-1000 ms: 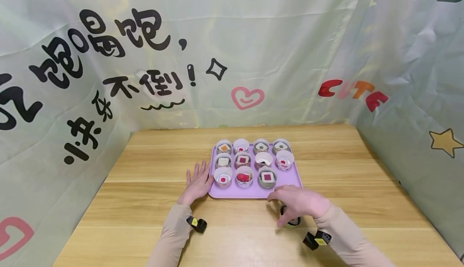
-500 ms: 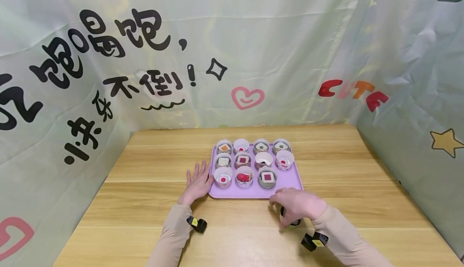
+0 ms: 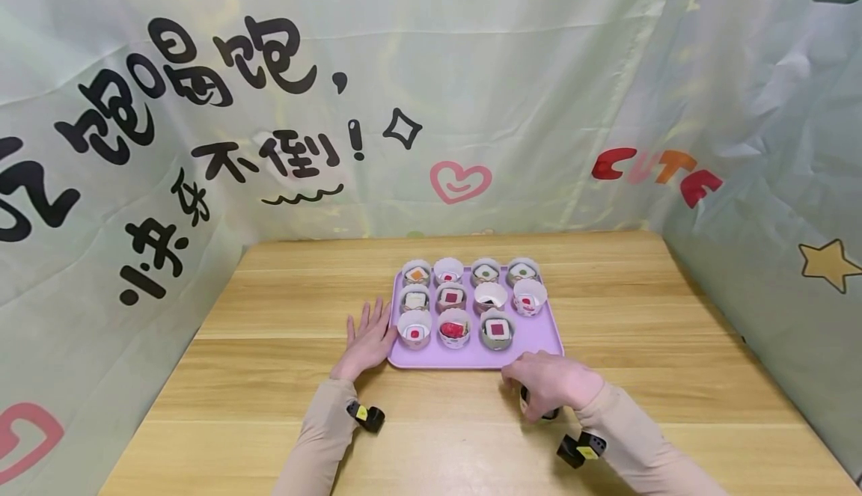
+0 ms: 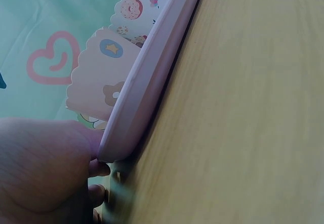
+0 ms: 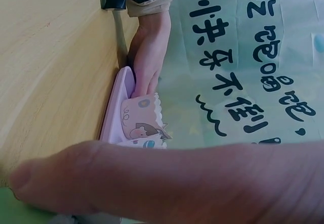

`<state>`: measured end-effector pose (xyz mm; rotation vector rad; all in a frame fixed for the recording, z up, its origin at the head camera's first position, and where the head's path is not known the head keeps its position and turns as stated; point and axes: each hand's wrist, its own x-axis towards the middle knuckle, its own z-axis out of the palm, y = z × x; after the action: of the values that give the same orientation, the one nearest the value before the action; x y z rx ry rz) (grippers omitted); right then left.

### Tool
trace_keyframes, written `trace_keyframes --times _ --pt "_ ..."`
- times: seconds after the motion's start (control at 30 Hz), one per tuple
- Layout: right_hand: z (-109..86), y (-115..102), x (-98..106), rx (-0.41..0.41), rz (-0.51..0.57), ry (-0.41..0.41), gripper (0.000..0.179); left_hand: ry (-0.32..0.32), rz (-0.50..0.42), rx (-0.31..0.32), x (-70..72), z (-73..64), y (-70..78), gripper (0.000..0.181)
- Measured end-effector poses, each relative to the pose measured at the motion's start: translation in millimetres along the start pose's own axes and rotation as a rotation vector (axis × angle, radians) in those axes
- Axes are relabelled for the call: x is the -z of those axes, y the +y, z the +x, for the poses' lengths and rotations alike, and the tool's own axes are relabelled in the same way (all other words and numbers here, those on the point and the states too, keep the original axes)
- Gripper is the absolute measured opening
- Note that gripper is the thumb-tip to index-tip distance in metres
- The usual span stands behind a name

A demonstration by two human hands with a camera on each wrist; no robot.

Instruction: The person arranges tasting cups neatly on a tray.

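Note:
My left hand (image 3: 367,345) lies on the table with its fingers spread. Its thumb touches the left rim of a purple tray (image 3: 444,361). On the tray stand several scalloped paper cups in rows, among them a front-row cup (image 3: 497,330) with a sushi piece inside. In front of the tray's right corner, my right hand (image 3: 554,384) holds another paper cup (image 3: 551,413) from above, between thumb and fingers. That cup is mostly covered by the hand, with something dark inside. In the right wrist view, the thumb (image 5: 101,178) lies across a green cup wall (image 5: 25,206).
The front right corner of the tray holds no cup. A wooden table (image 3: 283,316) spreads around it. Printed fabric walls (image 3: 539,107) close off the back and sides. Each wrist carries a small black camera, such as the right one (image 3: 581,449).
My right hand has moved slightly down over the cup, and its thumb and fingers have drawn a little closer together. The left hand, tray and cups on it stay put.

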<state>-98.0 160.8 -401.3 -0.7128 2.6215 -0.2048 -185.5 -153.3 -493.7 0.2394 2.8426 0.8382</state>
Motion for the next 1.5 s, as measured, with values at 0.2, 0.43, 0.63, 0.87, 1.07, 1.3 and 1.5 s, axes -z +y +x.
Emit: trace_keyframes --times 0.2,0.43,0.63,0.87,1.07,1.3,1.5 --pt "-0.3 1.7 -0.3 -0.02 0.001 -0.004 0.038 0.0 0.002 0.0 -0.5 0.1 -0.3 0.059" --pt "0.4 3.5 -0.4 -0.018 0.017 -0.009 0.034 0.002 0.007 -0.001 -0.3 -0.5 -0.2 0.059" --pt "1.0 3.9 -0.1 -0.023 0.023 -0.015 0.034 0.007 -0.002 -0.002 -0.5 0.3 -1.0 0.06" --pt "1.2 7.2 1.0 -0.011 0.092 -0.011 0.033 0.004 -0.005 -0.001 0.1 0.2 -0.1 0.059" --pt "3.0 18.2 4.2 0.138 0.153 0.048 0.028 -0.004 -0.002 0.005 -0.2 0.1 0.1 0.059" --pt "6.2 35.5 11.5 0.283 0.205 0.122 0.02 -0.003 0.005 0.003 0.4 1.0 0.0 0.059" --pt "2.7 45.9 18.7 0.297 0.19 0.182 0.019 -0.002 0.005 0.004 0.5 1.6 -0.5 0.059"
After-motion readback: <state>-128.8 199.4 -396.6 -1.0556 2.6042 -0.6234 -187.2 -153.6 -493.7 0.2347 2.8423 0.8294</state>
